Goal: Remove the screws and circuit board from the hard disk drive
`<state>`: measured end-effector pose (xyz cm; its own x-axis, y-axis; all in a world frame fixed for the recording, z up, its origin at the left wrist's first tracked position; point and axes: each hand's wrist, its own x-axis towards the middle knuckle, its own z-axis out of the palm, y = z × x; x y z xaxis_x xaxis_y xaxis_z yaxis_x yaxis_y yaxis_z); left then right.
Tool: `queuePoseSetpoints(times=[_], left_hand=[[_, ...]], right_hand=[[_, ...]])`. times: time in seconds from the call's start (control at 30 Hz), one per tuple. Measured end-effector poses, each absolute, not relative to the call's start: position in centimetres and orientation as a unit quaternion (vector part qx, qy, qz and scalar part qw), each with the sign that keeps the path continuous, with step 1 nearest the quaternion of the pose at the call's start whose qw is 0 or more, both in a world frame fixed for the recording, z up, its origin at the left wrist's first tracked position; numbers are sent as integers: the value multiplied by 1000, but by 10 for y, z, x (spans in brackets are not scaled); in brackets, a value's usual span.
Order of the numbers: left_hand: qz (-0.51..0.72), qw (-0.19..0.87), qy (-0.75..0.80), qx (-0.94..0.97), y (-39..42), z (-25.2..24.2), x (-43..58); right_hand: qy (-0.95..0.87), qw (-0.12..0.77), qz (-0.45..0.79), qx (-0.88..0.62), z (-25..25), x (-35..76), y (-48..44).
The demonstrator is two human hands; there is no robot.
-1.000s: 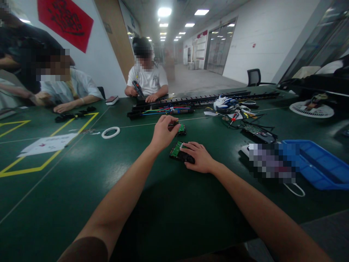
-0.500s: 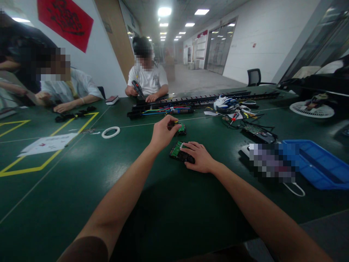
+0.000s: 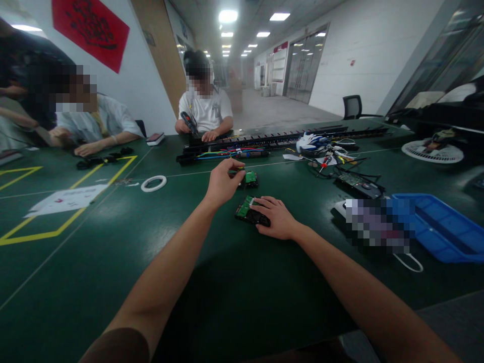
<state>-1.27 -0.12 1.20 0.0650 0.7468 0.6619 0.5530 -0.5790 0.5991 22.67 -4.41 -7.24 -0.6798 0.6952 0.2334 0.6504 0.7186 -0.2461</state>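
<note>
Flat on the green table lies a hard drive (image 3: 246, 209), its green circuit board facing up. My right hand (image 3: 278, 217) rests over its right part, fingers across the top and thumb along the near edge, pinning it down. A second, similar green-boarded drive (image 3: 251, 178) lies just beyond it. At that drive's left end is my left hand (image 3: 226, 182), fingers curled and thumb close to the index finger. A small yellowish bit shows by the fingertips, too small to name.
A blue tray (image 3: 434, 227) and a blurred-out object (image 3: 378, 224) are on the right. Further back lie a circuit board (image 3: 359, 184), gloves (image 3: 312, 142) and a long black rail with wires (image 3: 242, 150). A white ring (image 3: 153, 183) lies left. Across the table sits a person (image 3: 206, 113) holding a tool.
My left hand has shifted slightly left, uncovering more of the far drive's green board. My right hand and the near hard drive have stayed put.
</note>
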Motion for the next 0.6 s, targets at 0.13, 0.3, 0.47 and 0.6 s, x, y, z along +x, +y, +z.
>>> queuePoseSetpoints(times=[0.13, 0.3, 0.47, 0.6], left_hand=[[523, 162, 434, 716, 1, 8, -12], [530, 212, 412, 710, 6, 1, -11], [513, 125, 441, 726, 4, 3, -12], [494, 129, 440, 738, 2, 7, -13]], right_hand=[[-913, 161, 71, -369, -73, 227, -44], [-913, 161, 66, -369, -74, 227, -44], [-912, 161, 69, -372, -73, 226, -45], [-911, 159, 72, -373, -72, 227, -45]])
